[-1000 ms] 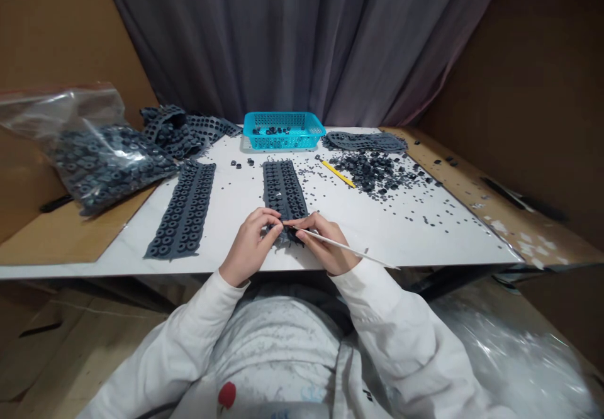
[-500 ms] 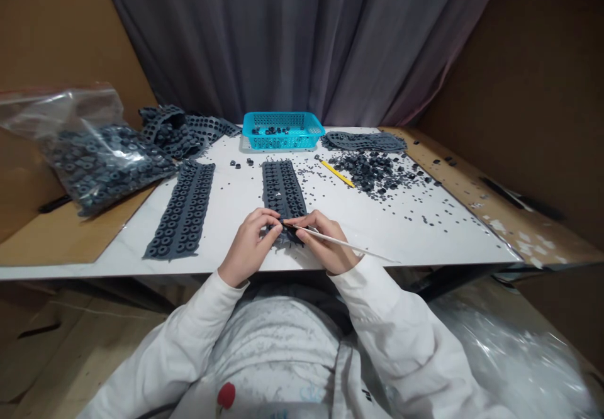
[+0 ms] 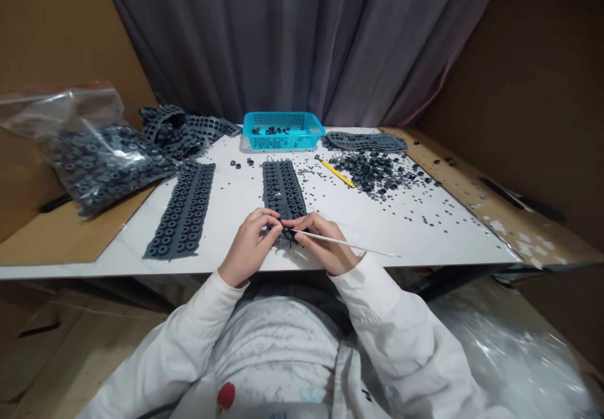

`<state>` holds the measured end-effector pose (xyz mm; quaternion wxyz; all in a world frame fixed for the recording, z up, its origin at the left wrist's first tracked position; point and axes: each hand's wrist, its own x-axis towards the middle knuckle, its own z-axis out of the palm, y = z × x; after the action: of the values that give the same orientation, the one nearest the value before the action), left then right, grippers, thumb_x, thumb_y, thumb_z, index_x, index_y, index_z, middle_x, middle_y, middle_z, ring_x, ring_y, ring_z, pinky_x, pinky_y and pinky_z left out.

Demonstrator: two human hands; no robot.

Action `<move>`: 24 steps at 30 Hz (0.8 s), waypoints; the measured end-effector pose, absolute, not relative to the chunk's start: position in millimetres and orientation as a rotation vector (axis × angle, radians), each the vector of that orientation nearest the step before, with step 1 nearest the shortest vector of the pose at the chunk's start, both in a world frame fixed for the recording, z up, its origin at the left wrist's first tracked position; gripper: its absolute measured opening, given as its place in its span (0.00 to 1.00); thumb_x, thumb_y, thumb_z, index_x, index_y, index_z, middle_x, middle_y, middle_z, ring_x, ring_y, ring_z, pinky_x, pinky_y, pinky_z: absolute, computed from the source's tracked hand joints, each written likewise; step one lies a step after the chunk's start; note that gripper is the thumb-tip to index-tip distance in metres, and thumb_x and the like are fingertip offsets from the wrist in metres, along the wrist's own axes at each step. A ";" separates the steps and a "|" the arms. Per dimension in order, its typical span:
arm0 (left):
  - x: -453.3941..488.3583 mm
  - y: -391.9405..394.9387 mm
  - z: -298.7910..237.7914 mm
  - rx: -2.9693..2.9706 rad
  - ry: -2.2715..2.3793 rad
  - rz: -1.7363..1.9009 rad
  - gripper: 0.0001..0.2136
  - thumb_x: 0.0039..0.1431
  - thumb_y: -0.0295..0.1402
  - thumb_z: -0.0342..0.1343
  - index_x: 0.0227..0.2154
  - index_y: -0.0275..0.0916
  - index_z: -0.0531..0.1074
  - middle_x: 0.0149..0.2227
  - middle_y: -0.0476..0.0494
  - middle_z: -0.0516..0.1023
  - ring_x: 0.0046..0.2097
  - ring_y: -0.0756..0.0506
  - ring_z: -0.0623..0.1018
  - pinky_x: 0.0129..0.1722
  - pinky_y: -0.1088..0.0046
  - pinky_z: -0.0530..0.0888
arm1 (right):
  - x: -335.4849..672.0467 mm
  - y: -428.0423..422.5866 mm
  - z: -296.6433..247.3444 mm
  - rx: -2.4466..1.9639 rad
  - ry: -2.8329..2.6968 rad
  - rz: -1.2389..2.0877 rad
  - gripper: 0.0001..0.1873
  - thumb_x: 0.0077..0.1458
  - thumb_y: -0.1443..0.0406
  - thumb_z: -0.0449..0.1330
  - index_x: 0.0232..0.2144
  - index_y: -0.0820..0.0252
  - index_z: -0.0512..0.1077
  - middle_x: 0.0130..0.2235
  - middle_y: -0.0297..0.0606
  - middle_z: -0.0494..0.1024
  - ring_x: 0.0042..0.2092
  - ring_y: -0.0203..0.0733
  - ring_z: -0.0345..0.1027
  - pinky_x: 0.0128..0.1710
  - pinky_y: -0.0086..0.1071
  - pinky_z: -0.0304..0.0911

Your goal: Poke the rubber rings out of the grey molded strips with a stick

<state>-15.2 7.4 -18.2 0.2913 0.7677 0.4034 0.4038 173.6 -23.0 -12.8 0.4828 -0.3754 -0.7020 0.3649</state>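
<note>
A thin white stick [image 3: 346,243] is pinched in my right hand [image 3: 325,243]; its tip points left toward my other hand. My left hand [image 3: 253,241] is closed at the fingertips around a small dark piece that is mostly hidden. Both hands meet over the near end of a dark grey rubber strip [image 3: 283,186], which carries rows of round ring-shaped parts. A second such strip [image 3: 180,211] lies flat to the left.
A teal basket [image 3: 283,142] holding a few black pieces stands at the back. Loose black pieces [image 3: 372,170] and a yellow tool [image 3: 336,173] lie to the right. A clear bag of grey parts [image 3: 104,161] sits at left, beside crumpled perforated sheets [image 3: 184,131].
The white stick's tip has shifted slightly, and its far end has risen a little. My right fingers have turned a bit on it; my left hand stays in place.
</note>
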 end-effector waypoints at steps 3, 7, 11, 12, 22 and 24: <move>-15.4 7.7 -18.6 2.041 1.079 1.078 0.07 0.61 0.35 0.51 0.32 0.39 0.72 0.43 0.41 0.73 0.49 0.43 0.73 0.50 0.63 0.70 | 173.7 -23.0 -12.5 -0.913 -1.721 0.887 0.09 0.60 0.58 0.57 0.33 0.58 0.67 0.46 0.48 0.79 0.49 0.47 0.74 0.45 0.40 0.67; -16.1 8.0 -19.6 2.038 1.083 1.065 0.07 0.62 0.35 0.51 0.32 0.39 0.72 0.44 0.42 0.72 0.49 0.43 0.73 0.51 0.63 0.70 | 173.7 -22.6 -12.3 -0.924 -1.744 0.865 0.09 0.61 0.59 0.56 0.32 0.58 0.66 0.45 0.47 0.80 0.49 0.47 0.74 0.44 0.39 0.68; -16.1 8.3 -19.2 2.049 1.080 1.062 0.07 0.62 0.35 0.51 0.32 0.39 0.72 0.44 0.41 0.72 0.49 0.43 0.72 0.50 0.63 0.70 | 174.0 -22.6 -12.3 -0.926 -1.755 0.837 0.10 0.61 0.58 0.56 0.33 0.58 0.66 0.44 0.47 0.80 0.48 0.48 0.74 0.43 0.39 0.69; -16.0 8.3 -18.6 2.053 1.082 1.060 0.07 0.62 0.35 0.51 0.32 0.39 0.71 0.44 0.41 0.72 0.49 0.43 0.72 0.50 0.63 0.70 | 174.0 -22.7 -12.2 -0.926 -1.758 0.836 0.09 0.61 0.58 0.56 0.33 0.58 0.67 0.44 0.48 0.80 0.48 0.48 0.74 0.43 0.39 0.69; -18.0 -0.5 -13.1 2.147 1.127 1.067 0.06 0.53 0.24 0.54 0.33 0.40 0.69 0.46 0.41 0.72 0.52 0.42 0.70 0.53 0.58 0.68 | 173.0 -23.6 -11.0 -1.015 -1.630 0.828 0.10 0.60 0.58 0.57 0.34 0.58 0.67 0.48 0.48 0.78 0.49 0.47 0.73 0.48 0.40 0.66; -18.1 -1.9 -12.7 2.160 1.148 1.051 0.08 0.51 0.22 0.54 0.33 0.40 0.69 0.47 0.41 0.71 0.52 0.41 0.70 0.54 0.57 0.67 | 173.0 -22.9 -12.3 -1.029 -1.611 0.817 0.10 0.60 0.58 0.57 0.33 0.58 0.67 0.49 0.48 0.77 0.49 0.47 0.73 0.48 0.40 0.66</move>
<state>-18.1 -1.9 -12.7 0.2375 0.7881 0.4189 0.3835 173.0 -22.9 -12.3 0.5068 -0.4267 -0.6681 0.3388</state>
